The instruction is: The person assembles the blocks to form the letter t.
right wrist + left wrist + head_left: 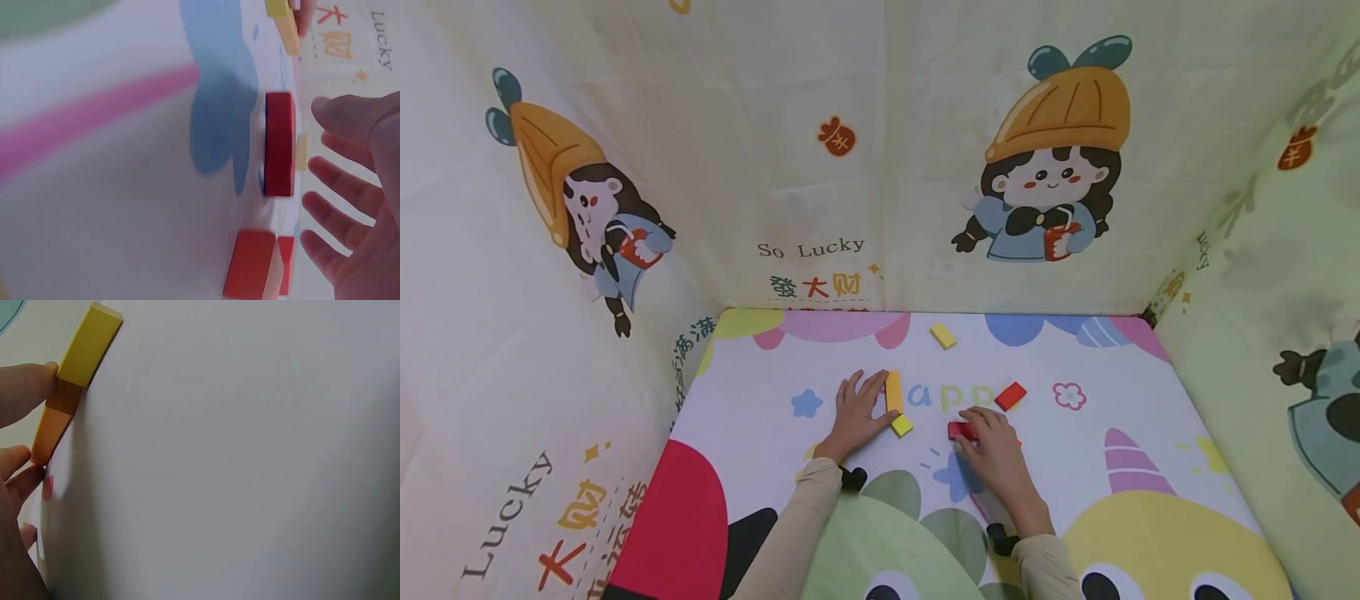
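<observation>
My left hand (853, 417) touches an orange block piece (892, 392), with the thumb near one end and fingertips at the other. A yellow block (902, 426) adjoins its near end, in line with it in the left wrist view. Whether the orange part is one block or two, I cannot tell. My right hand (1000, 454) hovers at a red block (961, 431). In the right wrist view its thumb and loosely bent fingers stand apart from the red block (279, 144). An orange-red block (250, 264) lies beside that, mostly covered by the hand in the head view.
Another red block (1011, 397) lies beyond my right hand. A yellow block (943, 336) is near the mat's far edge. The printed mat (760, 358) is bounded by upright patterned cloth (925, 167) at the back and both sides.
</observation>
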A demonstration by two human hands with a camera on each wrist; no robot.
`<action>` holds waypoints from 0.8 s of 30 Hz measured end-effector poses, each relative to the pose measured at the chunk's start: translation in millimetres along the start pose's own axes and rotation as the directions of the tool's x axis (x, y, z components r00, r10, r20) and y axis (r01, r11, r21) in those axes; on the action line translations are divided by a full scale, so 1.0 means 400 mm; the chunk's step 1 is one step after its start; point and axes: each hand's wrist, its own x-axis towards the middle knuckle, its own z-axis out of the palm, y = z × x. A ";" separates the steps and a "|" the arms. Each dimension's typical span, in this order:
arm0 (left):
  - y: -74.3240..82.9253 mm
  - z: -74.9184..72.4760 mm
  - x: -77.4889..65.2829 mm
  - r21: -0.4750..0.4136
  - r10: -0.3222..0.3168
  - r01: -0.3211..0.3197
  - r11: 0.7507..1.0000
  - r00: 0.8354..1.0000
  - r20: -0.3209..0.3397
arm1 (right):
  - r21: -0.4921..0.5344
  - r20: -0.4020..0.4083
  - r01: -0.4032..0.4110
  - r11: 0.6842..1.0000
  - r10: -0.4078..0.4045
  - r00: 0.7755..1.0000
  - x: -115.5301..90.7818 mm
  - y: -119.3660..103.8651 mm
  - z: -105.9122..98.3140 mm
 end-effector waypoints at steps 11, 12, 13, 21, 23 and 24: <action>0.000 -0.006 -0.001 -0.002 -0.005 0.005 1.000 1.000 0.029 | -0.030 0.093 0.009 1.000 -0.006 0.996 -0.003 0.035 -0.011; 0.000 -0.006 -0.001 -0.002 -0.004 0.004 1.000 1.000 0.026 | -0.031 0.106 0.010 0.999 -0.007 0.994 -0.003 0.037 -0.011; 0.000 -0.006 -0.001 -0.001 -0.005 0.005 1.000 1.000 0.029 | -0.034 0.119 0.011 0.999 -0.006 0.993 -0.002 0.038 -0.011; -0.001 -0.003 -0.002 -0.003 0.001 -0.001 1.000 1.000 0.011 | -0.062 0.165 0.050 0.997 -0.039 0.985 0.005 0.045 -0.014; -0.002 -0.002 -0.002 -0.003 -0.003 0.003 1.000 1.000 0.016 | -0.069 0.171 0.058 0.996 -0.045 0.984 0.008 0.046 -0.016; -0.002 -0.002 -0.002 -0.004 -0.005 0.005 1.000 1.000 0.019 | -0.072 0.174 0.063 0.995 -0.049 0.984 0.009 0.046 -0.016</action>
